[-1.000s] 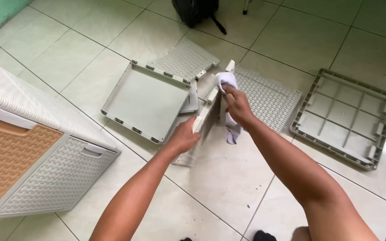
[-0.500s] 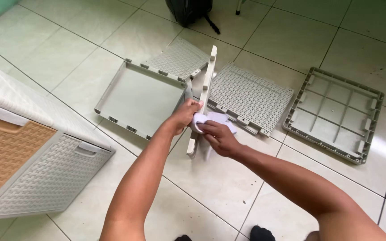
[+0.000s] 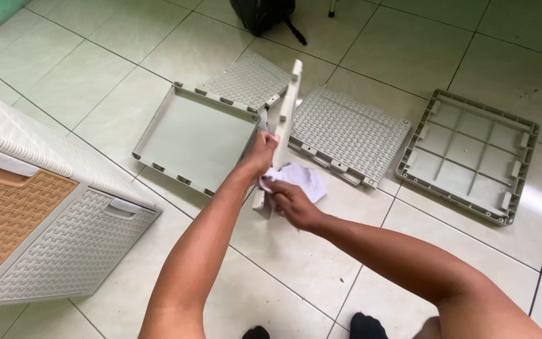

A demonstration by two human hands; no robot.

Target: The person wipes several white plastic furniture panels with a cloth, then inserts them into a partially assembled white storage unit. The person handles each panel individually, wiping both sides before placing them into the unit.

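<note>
Two hands: left hand point(image 3: 262, 152) on upright panel point(image 3: 285, 119), right hand point(image 3: 293, 201) with cloth point(image 3: 301, 177).

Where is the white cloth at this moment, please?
In the head view, the white cloth is at centre, in the right hand, against the upright panel that the left hand holds.

Bare floor point(image 3: 296, 251) lies open in front of the upright panel point(image 3: 283, 119), between it and the woven drawer cabinet point(image 3: 51, 232) off to the left. Behind the panel it is crowded: a flat tray point(image 3: 196, 135), a woven panel point(image 3: 346, 135) and a ribbed frame point(image 3: 472, 157) lie close together. A black bag point(image 3: 261, 12) stands at the far edge.
</note>
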